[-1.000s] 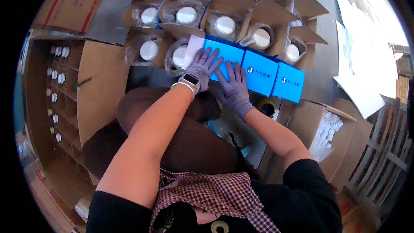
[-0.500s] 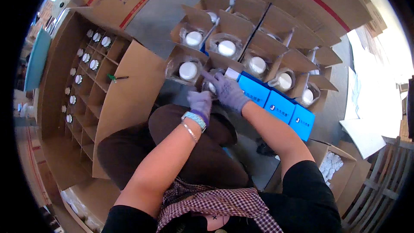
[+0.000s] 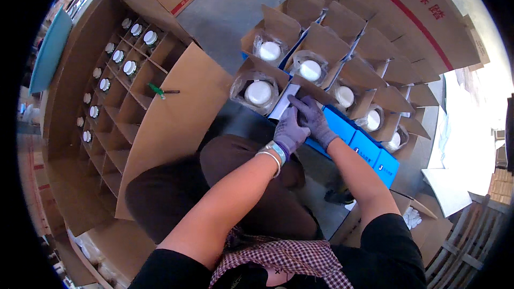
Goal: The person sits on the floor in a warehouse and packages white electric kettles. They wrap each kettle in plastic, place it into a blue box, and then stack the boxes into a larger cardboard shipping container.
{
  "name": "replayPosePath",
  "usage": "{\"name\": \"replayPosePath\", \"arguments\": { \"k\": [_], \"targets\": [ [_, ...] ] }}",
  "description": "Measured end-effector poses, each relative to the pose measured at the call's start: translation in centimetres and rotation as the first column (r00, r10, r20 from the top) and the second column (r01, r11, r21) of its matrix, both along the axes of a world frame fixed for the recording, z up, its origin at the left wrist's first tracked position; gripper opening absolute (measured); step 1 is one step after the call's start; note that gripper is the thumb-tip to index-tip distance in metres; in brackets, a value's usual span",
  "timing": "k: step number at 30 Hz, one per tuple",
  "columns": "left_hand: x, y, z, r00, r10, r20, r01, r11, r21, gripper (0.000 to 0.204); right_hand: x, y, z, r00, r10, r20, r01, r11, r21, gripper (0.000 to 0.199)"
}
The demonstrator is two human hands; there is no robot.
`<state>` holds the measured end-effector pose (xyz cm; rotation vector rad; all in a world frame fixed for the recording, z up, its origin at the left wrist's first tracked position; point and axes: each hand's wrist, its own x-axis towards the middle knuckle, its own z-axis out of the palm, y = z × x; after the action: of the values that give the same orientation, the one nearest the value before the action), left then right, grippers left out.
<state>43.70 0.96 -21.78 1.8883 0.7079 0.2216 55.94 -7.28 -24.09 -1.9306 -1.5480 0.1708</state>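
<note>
head view: the box (image 3: 281, 104) in work lies just above and right of frame centre, under both hands.
left hand (image 3: 292, 135): at the lower side of the box, fingers together and bent; any grip cannot be told.
right hand (image 3: 315, 121): over the box, fingers reaching toward upper left; touching, but pinch or press cannot be told.
done, as judged: shut boxes (image 3: 364, 149), blue tops down, in a row right of the hands.
left, as judged: open boxes (image 3: 327, 43), upper centre to right, brown flaps raised, white caps (image 3: 310, 70) showing; one more stands just left of the hands, clear wrap (image 3: 265, 108) around its cap.
box look: pale, narrow panel bare at left; remainder hidden by the hands; closure unconfirmed.
</note>
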Motion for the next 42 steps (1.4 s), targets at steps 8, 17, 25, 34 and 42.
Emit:
{"name": "replayPosePath", "arguments": {
  "k": [8,17,25,34,42],
  "targets": [
    [-2.5,0.3,1.7,0.895,-0.127,-0.428,0.336,0.823,0.458,0.048,0.0,0.5,0.1,0.735,-0.238,-0.635,0.256,0.964,-0.065,0.022],
    [-0.7,3.4,1.0,0.712,-0.388,-0.585,0.638,0.705,0.309,0.067,-0.7,-3.0,10.0,0.708,-0.383,-0.594,0.606,0.762,0.231,0.028],
    [-1.7,17.3,2.0,0.342,-0.824,-0.452,0.799,0.508,-0.320,0.044,-3.9,0.8,6.3,0.977,-0.201,0.075,0.214,0.917,-0.338,0.051],
    [-10.7,17.4,-4.7,0.721,-0.569,-0.396,0.539,0.819,-0.196,0.052,-5.9,0.5,-0.6,0.957,-0.207,0.201,0.251,0.942,-0.225,0.074],
    [-13.6,13.3,-6.0,0.776,-0.497,-0.387,0.450,0.868,-0.212,0.054,-6.0,-0.3,0.1,0.920,-0.126,0.372,0.231,0.940,-0.251,0.073]
  ]
}}
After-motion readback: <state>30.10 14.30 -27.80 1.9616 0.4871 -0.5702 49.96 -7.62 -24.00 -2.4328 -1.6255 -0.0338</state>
